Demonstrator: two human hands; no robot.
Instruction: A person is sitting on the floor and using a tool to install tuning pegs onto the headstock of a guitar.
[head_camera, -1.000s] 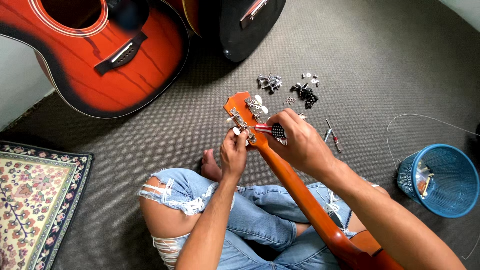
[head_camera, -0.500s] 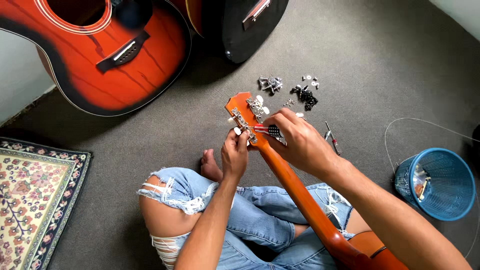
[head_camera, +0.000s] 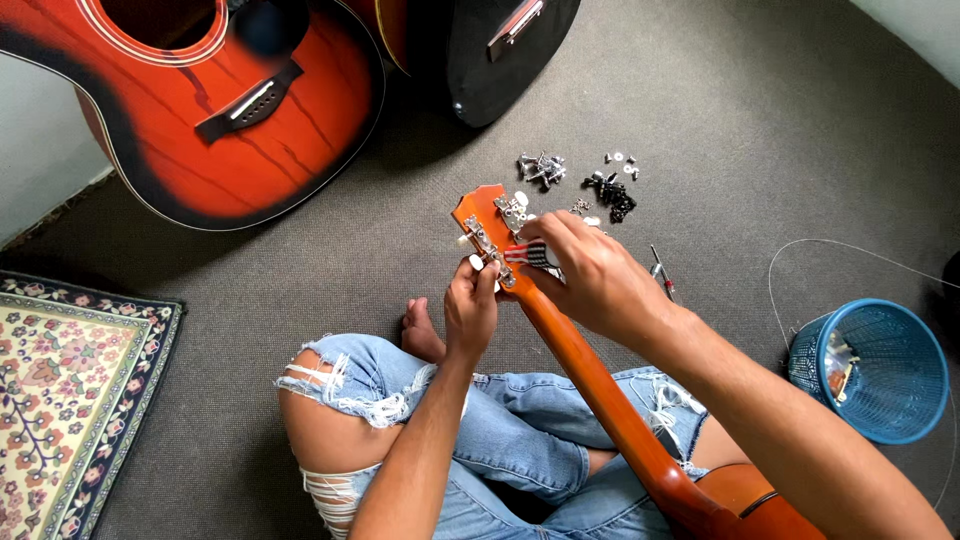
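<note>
Orange lacquered wood fills the middle of my view: the guitar neck (head_camera: 600, 385) runs from the body at five o'clock up to the headstock (head_camera: 490, 225) near the centre, its back smooth and glossy, with chrome tuning machines bolted along both edges. My left hand (head_camera: 470, 310) comes up from six o'clock and its fingertips pinch a small white tuner knob on the headstock's nine o'clock edge. My right hand (head_camera: 595, 275) reaches in from four o'clock and is clenched around a screwdriver with a red-and-black ribbed handle (head_camera: 527, 254), its tip pressed to the back of the headstock. At one o'clock from the headstock, on the flat grey carpet (head_camera: 780, 130), lie two loose heaps: shiny silver tuner parts (head_camera: 541, 168) and small black parts (head_camera: 612, 193) with a few washers beside them. A slim red-handled tool (head_camera: 661, 273) lies on the carpet just beyond my right hand, at three o'clock. A round blue plastic mesh basket (head_camera: 868, 368) sits at three o'clock near the frame edge, with a thin wire (head_camera: 860, 255) curving above it. At eleven o'clock leans a red-and-black sunburst acoustic guitar body (head_camera: 230, 110) with streaked grain and a dark bridge; a black guitar body (head_camera: 500, 50) stands at twelve. A patterned woven rug (head_camera: 70, 390) lies at eight o'clock. Torn blue denim covers my crossed legs.
</note>
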